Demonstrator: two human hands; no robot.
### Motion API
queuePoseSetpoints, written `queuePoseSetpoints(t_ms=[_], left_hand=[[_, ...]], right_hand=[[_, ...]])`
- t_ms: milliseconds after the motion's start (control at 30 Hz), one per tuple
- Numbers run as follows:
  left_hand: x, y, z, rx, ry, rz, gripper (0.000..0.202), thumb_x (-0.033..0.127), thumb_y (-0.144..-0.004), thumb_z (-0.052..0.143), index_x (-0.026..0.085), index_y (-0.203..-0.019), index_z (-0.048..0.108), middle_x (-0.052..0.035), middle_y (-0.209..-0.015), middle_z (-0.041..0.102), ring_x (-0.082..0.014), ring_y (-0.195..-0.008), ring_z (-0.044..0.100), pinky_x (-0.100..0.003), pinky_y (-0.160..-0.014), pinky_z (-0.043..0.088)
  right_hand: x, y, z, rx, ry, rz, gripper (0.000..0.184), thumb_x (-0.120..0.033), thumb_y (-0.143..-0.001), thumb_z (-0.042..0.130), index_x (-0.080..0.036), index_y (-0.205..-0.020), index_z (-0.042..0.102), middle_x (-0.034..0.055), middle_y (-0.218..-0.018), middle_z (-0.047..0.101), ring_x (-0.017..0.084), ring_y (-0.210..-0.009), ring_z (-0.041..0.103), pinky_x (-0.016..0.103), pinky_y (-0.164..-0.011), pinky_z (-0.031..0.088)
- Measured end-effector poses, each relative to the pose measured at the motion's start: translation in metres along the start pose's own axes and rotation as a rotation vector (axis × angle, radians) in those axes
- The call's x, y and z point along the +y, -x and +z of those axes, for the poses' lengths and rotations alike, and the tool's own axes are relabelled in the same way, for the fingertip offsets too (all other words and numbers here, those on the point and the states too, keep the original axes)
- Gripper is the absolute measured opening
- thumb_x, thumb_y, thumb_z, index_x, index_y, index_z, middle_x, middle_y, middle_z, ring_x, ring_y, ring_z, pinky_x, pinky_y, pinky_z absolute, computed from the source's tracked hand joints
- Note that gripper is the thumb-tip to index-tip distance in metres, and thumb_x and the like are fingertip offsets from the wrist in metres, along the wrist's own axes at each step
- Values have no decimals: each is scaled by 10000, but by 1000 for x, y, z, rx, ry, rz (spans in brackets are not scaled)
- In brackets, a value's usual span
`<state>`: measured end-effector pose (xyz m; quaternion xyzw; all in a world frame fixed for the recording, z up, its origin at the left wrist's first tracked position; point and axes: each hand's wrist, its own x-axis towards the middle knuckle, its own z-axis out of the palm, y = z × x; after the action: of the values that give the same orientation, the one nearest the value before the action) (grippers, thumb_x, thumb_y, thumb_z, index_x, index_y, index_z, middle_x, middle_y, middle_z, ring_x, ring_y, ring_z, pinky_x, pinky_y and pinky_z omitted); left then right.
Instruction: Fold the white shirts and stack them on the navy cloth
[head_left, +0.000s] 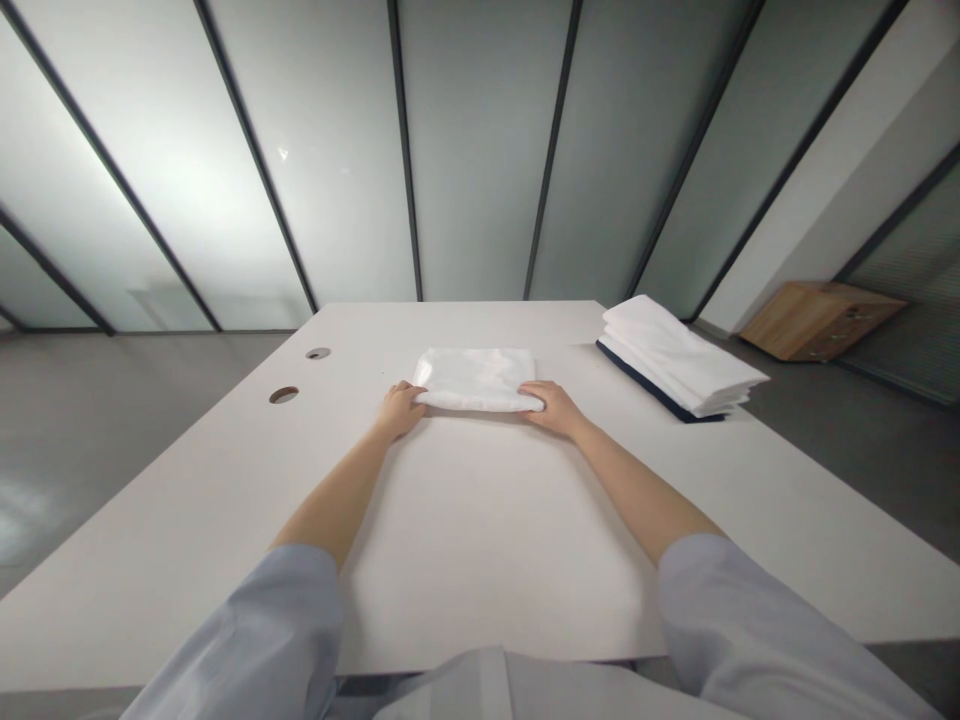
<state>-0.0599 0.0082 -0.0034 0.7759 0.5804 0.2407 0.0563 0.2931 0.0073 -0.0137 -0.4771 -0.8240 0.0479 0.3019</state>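
A white desk [480,540] stretches out in front of you, backed by a wall of frosted glass panels [480,150] in dark frames. Your left hand [401,408] grips the near left corner of a folded white cloth [476,378], fingers curled around its edge with the thumb on top. Your right hand [553,405] holds the near right corner in the same way, fingers closed on the fold. The cloth lies flat near the middle of the desk, toward the far edge, its long side running across your view. At the far right corner of the desk sits a stack of folded white cloths [679,355] with a dark layer at the bottom, well apart from your hands. Two round cable holes [283,395] sit near the left edge. A wooden cabinet [821,318] stands on the floor beyond the right side.
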Motion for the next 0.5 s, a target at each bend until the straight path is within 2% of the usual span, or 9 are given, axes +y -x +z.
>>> queuePoseSetpoints(t_ms=[100, 200, 333, 500], left_hand=[[-2, -2, 1, 29, 164, -46, 404, 223, -725, 531, 168, -1090, 696, -96, -1181, 636, -249, -1098, 588, -320, -992, 425], [0, -1, 0, 19, 281, -120, 403, 234, -711, 551, 190, -1085, 695, -68, -1123, 683, -250, -1041, 617, -319, -941, 455], [5, 2, -5, 16, 438, -158, 361, 280, -712, 555, 183, -1023, 711, -46, -968, 727, -245, -920, 644, -321, -849, 482], [9, 2, -10, 99, 590, -238, 354, 366, -636, 646, 169, -923, 715, -37, -857, 724, -244, -853, 639, -306, -759, 482]], right_hand=[[9, 3, 7, -5, 9, 14, 589, -329, -670, 773, -240, -1236, 636, 89, -1382, 544, 279, -1304, 469, 448, -1078, 374], [16, 4, 12, -29, 8, 49, 553, -336, -698, 763, -261, -1232, 641, 76, -1402, 525, 277, -1323, 448, 462, -1085, 372], [16, 3, 13, 6, -9, 67, 417, -304, -715, 743, -256, -1126, 697, 59, -1302, 614, 261, -1249, 529, 442, -1064, 400], [8, 3, 11, 66, -32, 163, 346, -310, -726, 711, -263, -1069, 720, 36, -1162, 696, 254, -1080, 636, 412, -978, 469]])
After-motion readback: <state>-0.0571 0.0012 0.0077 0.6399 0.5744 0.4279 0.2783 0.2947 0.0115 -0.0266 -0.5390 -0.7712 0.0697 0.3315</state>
